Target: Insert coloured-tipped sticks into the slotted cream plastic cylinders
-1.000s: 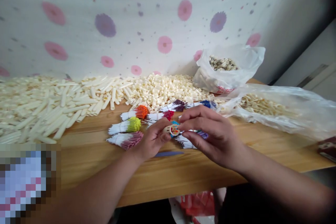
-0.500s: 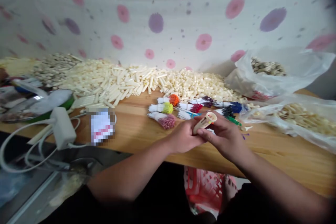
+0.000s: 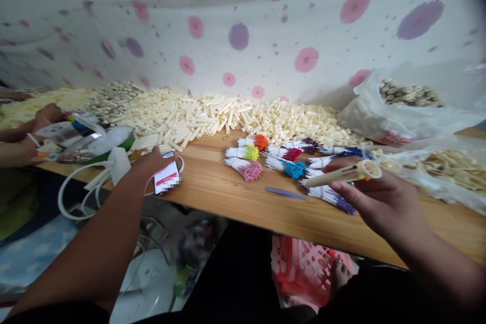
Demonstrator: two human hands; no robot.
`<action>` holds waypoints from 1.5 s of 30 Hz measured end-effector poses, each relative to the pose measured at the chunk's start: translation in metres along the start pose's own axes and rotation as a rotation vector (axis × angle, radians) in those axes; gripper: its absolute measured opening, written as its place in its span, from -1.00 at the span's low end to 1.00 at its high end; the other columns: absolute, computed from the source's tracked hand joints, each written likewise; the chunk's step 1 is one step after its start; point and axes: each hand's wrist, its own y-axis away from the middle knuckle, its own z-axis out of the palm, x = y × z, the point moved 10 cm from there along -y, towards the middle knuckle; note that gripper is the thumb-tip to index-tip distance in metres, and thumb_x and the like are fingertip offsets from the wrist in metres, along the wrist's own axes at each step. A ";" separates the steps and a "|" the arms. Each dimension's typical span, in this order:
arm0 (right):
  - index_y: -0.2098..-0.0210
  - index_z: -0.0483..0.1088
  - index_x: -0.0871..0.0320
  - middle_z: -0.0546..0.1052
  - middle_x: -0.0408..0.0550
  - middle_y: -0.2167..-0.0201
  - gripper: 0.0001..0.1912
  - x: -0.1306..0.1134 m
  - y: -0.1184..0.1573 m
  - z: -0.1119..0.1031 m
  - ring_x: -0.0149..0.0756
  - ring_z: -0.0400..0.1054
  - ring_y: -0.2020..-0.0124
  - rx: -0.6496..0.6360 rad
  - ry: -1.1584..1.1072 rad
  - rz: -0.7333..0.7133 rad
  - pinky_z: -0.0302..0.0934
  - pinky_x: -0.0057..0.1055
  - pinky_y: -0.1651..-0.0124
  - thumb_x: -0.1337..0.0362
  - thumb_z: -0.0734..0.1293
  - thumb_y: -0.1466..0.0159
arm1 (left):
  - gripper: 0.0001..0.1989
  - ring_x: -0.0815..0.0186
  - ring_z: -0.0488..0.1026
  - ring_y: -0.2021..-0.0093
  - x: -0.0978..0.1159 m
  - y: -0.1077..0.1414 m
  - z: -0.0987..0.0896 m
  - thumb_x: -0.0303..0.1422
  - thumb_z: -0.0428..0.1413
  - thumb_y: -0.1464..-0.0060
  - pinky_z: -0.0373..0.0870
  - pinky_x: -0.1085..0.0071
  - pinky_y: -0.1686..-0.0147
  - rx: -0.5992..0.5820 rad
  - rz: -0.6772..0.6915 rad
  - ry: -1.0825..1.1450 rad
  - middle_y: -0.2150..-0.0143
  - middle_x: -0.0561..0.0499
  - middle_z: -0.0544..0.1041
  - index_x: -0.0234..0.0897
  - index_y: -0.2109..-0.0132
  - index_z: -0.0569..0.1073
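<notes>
My right hand (image 3: 383,195) is closed around a cream multicolour pen barrel (image 3: 337,174). Its wide open end points right, with small coloured bits at the rim. My left hand (image 3: 150,164) has reached across to a lit phone (image 3: 167,176) and overlaps its left edge; the fingers are mostly hidden. Bundles of white refills with coloured tips lie before me, among them orange (image 3: 253,142), pink (image 3: 243,168), blue (image 3: 284,166) and purple (image 3: 330,198) ones. A thin purple strip (image 3: 284,193) is on the tabletop.
Cream pen parts (image 3: 212,111) are heaped along the back of the wooden table (image 3: 212,177). Plastic bags of parts (image 3: 410,116) stand right. A white charger block (image 3: 119,164) with cables lies left. Another person's hand (image 3: 49,114) is far left. A pink basket (image 3: 304,268) is below.
My hands have parted. The left has let go of the pen barrel and moved left to the phone; the right has shifted right, holding the barrel now more level. The view has turned slightly left.
</notes>
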 end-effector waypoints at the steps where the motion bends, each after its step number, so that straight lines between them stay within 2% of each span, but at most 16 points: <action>1: 0.29 0.44 0.00 0.52 -0.11 0.28 -0.90 0.001 0.001 -0.003 -0.22 0.42 0.29 0.010 -0.006 0.011 0.33 -0.29 0.21 0.19 0.36 -0.18 | -0.25 0.00 0.40 0.19 0.002 -0.001 0.003 0.17 0.12 0.23 0.16 0.26 0.26 -0.014 0.003 -0.015 0.43 -0.05 0.46 -0.48 0.15 0.32; 5: 0.30 0.46 -0.04 0.51 -0.14 0.26 -0.91 0.004 0.005 -0.014 -0.21 0.41 0.26 0.047 -0.007 0.032 0.31 -0.29 0.17 0.19 0.36 -0.17 | -0.31 0.10 0.39 0.24 0.010 -0.003 0.012 0.14 0.14 0.25 0.12 0.33 0.30 -0.043 0.014 -0.066 0.56 0.07 0.35 -0.44 0.22 0.33; 8: 0.29 0.46 -0.05 0.51 -0.15 0.26 -0.90 0.009 0.007 -0.020 -0.21 0.41 0.27 0.058 0.020 0.030 0.30 -0.30 0.18 0.18 0.37 -0.16 | -0.36 0.07 0.39 0.21 0.015 -0.002 0.012 0.11 0.10 0.20 0.13 0.31 0.29 -0.048 0.006 -0.096 0.52 0.05 0.34 -0.43 0.23 0.34; 16: 0.26 0.44 0.03 0.52 -0.12 0.27 -0.88 0.029 0.009 -0.017 -0.27 0.43 0.30 0.014 -0.005 0.059 0.32 -0.34 0.21 0.21 0.37 -0.18 | -0.20 -0.26 0.29 0.08 0.022 0.001 0.019 -0.02 0.16 0.28 0.25 0.12 0.31 -0.083 -0.041 -0.191 0.08 -0.24 0.33 -0.43 -0.06 0.23; 21: 0.31 0.45 0.08 0.53 -0.09 0.28 -0.89 0.033 0.003 -0.012 -0.27 0.43 0.26 -0.010 -0.032 0.055 0.34 -0.35 0.20 0.21 0.36 -0.18 | -0.14 -0.50 0.13 -0.07 0.027 -0.008 0.020 -0.04 0.15 0.19 0.21 -0.18 0.22 -0.096 -0.033 -0.202 -0.27 -0.41 0.00 -0.33 -0.23 0.10; 23: 0.31 0.45 0.10 0.53 -0.07 0.30 -0.87 0.034 0.000 -0.008 -0.26 0.43 0.27 -0.017 -0.048 0.059 0.35 -0.35 0.23 0.19 0.36 -0.18 | -0.20 -0.48 0.02 -0.17 0.058 0.000 0.018 -0.05 0.12 0.12 0.09 -0.28 0.08 -0.036 0.063 -0.184 -0.33 -0.37 -0.13 -0.32 -0.22 0.14; 25: 0.30 0.45 0.13 0.53 -0.06 0.32 -0.83 0.037 -0.004 -0.001 -0.27 0.44 0.32 -0.027 -0.073 0.080 0.36 -0.37 0.29 0.17 0.35 -0.18 | -0.32 -0.28 -0.01 -0.25 0.122 0.030 0.015 -0.13 0.12 0.05 0.00 -0.19 -0.10 0.089 0.336 -0.067 -0.32 -0.35 0.00 -0.37 -0.18 0.21; 27: 0.31 0.45 0.14 0.53 -0.05 0.33 -0.82 0.039 -0.007 0.009 -0.28 0.43 0.35 -0.054 -0.067 0.083 0.36 -0.40 0.32 0.16 0.36 -0.18 | -0.42 -0.02 0.13 -0.23 0.199 0.086 0.022 -0.17 0.13 0.02 0.05 0.05 -0.19 0.082 0.681 0.183 -0.21 -0.24 0.23 -0.32 -0.13 0.28; 29: 0.30 0.45 0.13 0.53 -0.05 0.31 -0.82 0.038 -0.010 0.021 -0.28 0.43 0.34 -0.089 -0.036 0.057 0.35 -0.41 0.32 0.16 0.36 -0.18 | -0.36 0.08 0.21 -0.20 0.271 0.152 0.046 -0.17 0.19 0.06 0.15 0.16 -0.18 -0.160 0.992 0.416 -0.21 -0.14 0.27 -0.21 -0.17 0.24; 31: 0.28 0.44 0.13 0.53 -0.05 0.30 -0.82 0.037 -0.012 0.033 -0.28 0.43 0.34 -0.126 0.002 0.025 0.34 -0.41 0.32 0.17 0.36 -0.18 | -0.25 0.11 0.29 -0.14 0.321 0.201 0.068 -0.23 0.23 0.08 0.26 0.19 -0.11 -0.368 1.137 0.577 -0.22 -0.13 0.27 -0.15 -0.24 0.13; 32: 0.27 0.44 0.13 0.53 -0.05 0.32 -0.82 0.038 -0.014 0.037 -0.28 0.43 0.35 -0.132 0.025 0.017 0.33 -0.40 0.33 0.17 0.36 -0.18 | -0.24 0.13 0.36 -0.07 0.339 0.214 0.076 -0.28 0.22 0.07 0.32 0.21 -0.05 -0.442 1.160 0.651 -0.16 -0.15 0.34 -0.17 -0.25 0.10; 34: 0.28 0.42 0.14 0.52 -0.05 0.36 -0.83 0.041 -0.017 0.042 -0.29 0.42 0.38 -0.126 0.080 0.016 0.33 -0.38 0.34 0.17 0.35 -0.19 | -0.35 0.19 0.44 0.07 0.359 0.217 0.087 -0.43 0.14 0.01 0.40 0.27 0.08 -0.506 1.117 0.779 -0.01 -0.14 0.46 -0.21 -0.23 0.12; 36: 0.24 0.42 0.14 0.51 -0.04 0.33 -0.82 0.041 -0.022 0.043 -0.28 0.41 0.36 -0.126 0.109 0.007 0.34 -0.36 0.32 0.19 0.33 -0.21 | -0.46 0.23 0.45 0.11 0.367 0.207 0.088 -0.50 0.10 0.00 0.39 0.31 0.11 -0.498 1.098 0.914 0.04 -0.11 0.48 -0.23 -0.15 0.22; 40: 0.06 0.36 0.12 0.48 0.00 0.22 -0.72 0.033 -0.030 0.021 -0.30 0.41 0.28 -0.011 0.121 -0.052 0.37 -0.37 0.27 0.25 0.31 -0.23 | -0.80 0.26 0.43 0.21 0.363 0.180 0.093 -0.31 0.07 -0.11 0.36 0.34 0.18 -0.507 1.061 1.017 0.22 -0.05 0.51 -0.30 0.13 0.39; 43: 0.20 0.39 0.13 0.48 -0.05 0.34 -0.87 0.025 -0.027 0.009 -0.34 0.38 0.33 0.038 0.171 -0.125 0.32 -0.40 0.28 0.32 0.29 -0.24 | -0.77 0.36 0.34 0.42 0.354 0.168 0.093 -0.23 0.09 -0.09 0.28 0.43 0.39 -0.467 1.074 0.989 0.46 0.03 0.42 -0.33 0.39 0.39; 45: 0.27 0.40 0.14 0.49 -0.06 0.37 -0.91 0.024 -0.023 0.025 -0.36 0.38 0.35 -0.102 0.231 -0.160 0.29 -0.42 0.28 0.36 0.26 -0.26 | -0.71 0.41 0.25 0.50 0.346 0.162 0.089 -0.22 0.08 -0.08 0.20 0.46 0.47 -0.407 1.065 1.000 0.54 0.08 0.32 -0.32 0.50 0.34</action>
